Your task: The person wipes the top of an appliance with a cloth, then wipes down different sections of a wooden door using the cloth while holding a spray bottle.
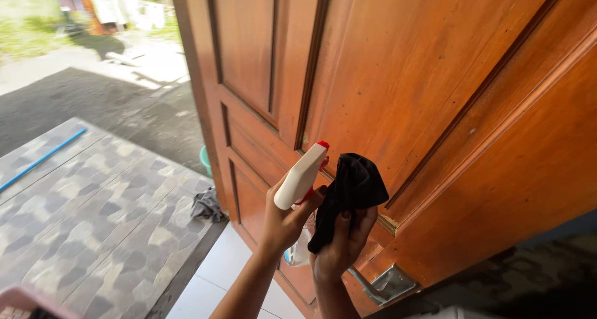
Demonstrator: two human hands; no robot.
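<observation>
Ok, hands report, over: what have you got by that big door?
Left hand grips white spray bottle, nozzle toward wooden door. Right hand holds black cloth. Nothing between them and door.

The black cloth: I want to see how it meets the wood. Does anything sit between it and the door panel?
Nothing visible does. The right hand holds the black cloth up against the wooden door; the spray bottle in the left hand sits beside it, to the left.

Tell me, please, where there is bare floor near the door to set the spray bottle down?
Bare white tiles lie left of the left hand, between the door and the patterned paving. The paving is open between the blue stick and the grey rag. It is crowded around the door handle.
</observation>
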